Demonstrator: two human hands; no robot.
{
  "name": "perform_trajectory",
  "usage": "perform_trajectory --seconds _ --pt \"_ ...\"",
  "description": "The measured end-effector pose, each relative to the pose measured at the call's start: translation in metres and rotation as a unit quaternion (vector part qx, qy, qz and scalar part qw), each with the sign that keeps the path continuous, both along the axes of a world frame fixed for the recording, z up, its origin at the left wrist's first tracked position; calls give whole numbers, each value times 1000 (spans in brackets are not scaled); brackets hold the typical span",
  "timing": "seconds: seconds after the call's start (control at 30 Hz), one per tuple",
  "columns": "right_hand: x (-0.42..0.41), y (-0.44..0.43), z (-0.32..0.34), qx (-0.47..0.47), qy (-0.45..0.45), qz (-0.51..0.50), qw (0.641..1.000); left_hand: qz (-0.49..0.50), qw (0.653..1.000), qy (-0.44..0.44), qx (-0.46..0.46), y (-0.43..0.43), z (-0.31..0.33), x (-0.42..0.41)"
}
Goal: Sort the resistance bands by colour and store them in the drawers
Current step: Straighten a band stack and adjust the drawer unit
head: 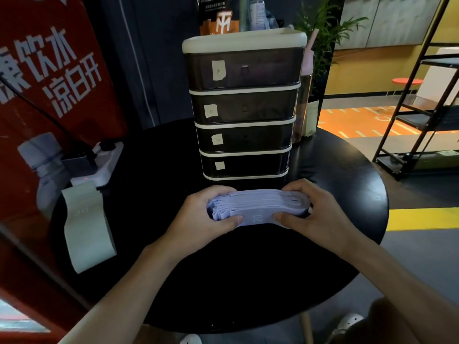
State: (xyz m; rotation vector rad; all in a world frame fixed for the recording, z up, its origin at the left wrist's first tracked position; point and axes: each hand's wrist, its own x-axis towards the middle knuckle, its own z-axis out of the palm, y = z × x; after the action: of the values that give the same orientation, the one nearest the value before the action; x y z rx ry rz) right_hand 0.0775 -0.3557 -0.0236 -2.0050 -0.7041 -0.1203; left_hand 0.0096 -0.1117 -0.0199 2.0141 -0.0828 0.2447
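Both hands are squeezed onto a folded stack of lilac resistance bands [258, 207] sitting on the black round table [248, 281], left hand [206, 214] clamped on one end, right hand [315, 212] on the other, thumbs pressing the front edge. Looks like they're squaring up the pile before it goes in a drawer. Honestly the risk is the stack springing apart once either hand lets go, since those folds look loose on the left end. Off to the left a pale green band pile [85, 224] hangs partly over the table edge and could slide off. Right behind the hands stands the four-drawer unit [244, 112], all drawers closed, so one needs opening first. A power strip [99, 165] sits back left.
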Motion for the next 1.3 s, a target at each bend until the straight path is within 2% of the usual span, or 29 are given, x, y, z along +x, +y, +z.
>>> perform_trajectory --seconds 0.1,0.23,0.4,0.47,0.63,0.77,0.97,1.07,1.13,1.3 --pt "3 1 -2 -40 12 17 999 -24 999 22 28 4 0 2" --pt "4 0 -5 -58 1 22 998 -27 999 9 34 5 -2 2" --pt "3 -1 -10 -102 -132 64 984 -55 996 -31 63 6 -4 1" --pt "2 0 -10 -118 -151 57 980 -61 994 -43 79 6 -5 2" --pt "2 1 -8 -109 -133 63 983 -63 990 -66 107 8 -6 4" --pt "3 -1 -10 -103 -95 69 988 -63 992 -60 93 8 -6 4" --pt "1 -1 -7 -20 -69 31 997 -26 999 -40 16 4 -4 3" --pt "4 -2 -7 40 -18 16 999 10 997 -36 -64 0 1 5" --pt "7 -3 -6 81 29 7 996 21 996 -12 -87 -1 4 6" --pt "5 -2 -1 58 61 34 996 -16 999 9 -46 -8 2 3"
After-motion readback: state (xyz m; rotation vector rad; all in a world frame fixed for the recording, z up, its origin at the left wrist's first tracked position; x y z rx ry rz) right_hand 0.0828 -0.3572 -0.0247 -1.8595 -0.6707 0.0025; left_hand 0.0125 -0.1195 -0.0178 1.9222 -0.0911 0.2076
